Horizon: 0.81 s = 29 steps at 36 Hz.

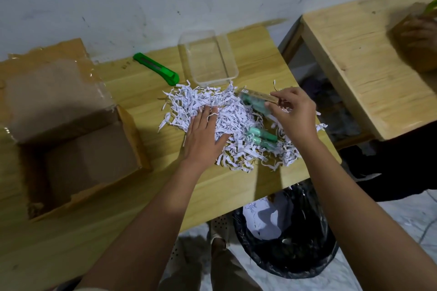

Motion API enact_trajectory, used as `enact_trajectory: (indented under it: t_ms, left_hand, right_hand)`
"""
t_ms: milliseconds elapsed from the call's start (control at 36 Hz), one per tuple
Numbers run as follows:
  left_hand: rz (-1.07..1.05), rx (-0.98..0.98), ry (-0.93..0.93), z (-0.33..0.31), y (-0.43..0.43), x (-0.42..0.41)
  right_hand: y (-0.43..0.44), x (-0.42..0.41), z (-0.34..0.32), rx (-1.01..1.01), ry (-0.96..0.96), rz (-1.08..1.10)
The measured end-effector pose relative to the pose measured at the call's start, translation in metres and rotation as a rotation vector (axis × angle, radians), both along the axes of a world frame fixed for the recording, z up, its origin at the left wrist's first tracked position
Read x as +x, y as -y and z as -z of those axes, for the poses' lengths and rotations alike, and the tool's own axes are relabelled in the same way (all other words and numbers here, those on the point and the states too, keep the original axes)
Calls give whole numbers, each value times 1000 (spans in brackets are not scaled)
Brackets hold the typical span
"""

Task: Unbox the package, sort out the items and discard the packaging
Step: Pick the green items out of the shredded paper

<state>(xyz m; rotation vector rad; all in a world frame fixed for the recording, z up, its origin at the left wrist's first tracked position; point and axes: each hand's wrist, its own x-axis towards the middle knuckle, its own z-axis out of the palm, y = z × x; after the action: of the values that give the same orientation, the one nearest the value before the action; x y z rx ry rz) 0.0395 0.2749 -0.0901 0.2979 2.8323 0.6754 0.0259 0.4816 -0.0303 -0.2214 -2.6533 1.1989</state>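
Observation:
A heap of white shredded paper (pixel 231 111) lies on the wooden table (pixel 146 186). My left hand (pixel 204 134) rests flat on the heap's left side, fingers straight. My right hand (pixel 292 116) pinches a packaged item (pixel 256 100) with teal contents and a brown card backing, just above the heap's far right. Another teal item (pixel 261 136) lies half buried in the shreds between my hands. The opened cardboard box (pixel 78 139) sits at the left with its flaps spread; nothing shows inside it.
A clear plastic container (pixel 209 56) stands behind the heap, a green utility knife (pixel 157 68) to its left. A bin with a black liner (pixel 288 229) holding paper stands below the table's near edge. A second wooden table (pixel 359 59) is at right, another person's hand (pixel 418 35) on it.

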Motion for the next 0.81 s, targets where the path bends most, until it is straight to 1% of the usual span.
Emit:
enact_trajectory:
  t_ms: [111,194,333,500,611,667,806]
  left_hand:
    - [-3,-10,5,2,-1,0]
    - [-3,-15,4,4,0,-1]
    - [-6,-18,-6,6,-1,0]
    - [-16,-2,-34,5,-2,2]
    - [-12,-5,-55,8,-2,1]
    - [-11,-2,-61,10,-2,1]
    - [-29,-5,-65,14,-2,0]
  right_hand:
    - [0,-9,-4,50,-11,28]
    - [1,-10,-5,12,-7,104]
    - [2,-6,-8,-238,-8,323]
    - [2,-19,-11,-557,-70,529]
    - [-1,-52,2,-760,-3,624]
    - [0,-71,8,-805,46,632]
    - [10,-107,27,-822,119,614]
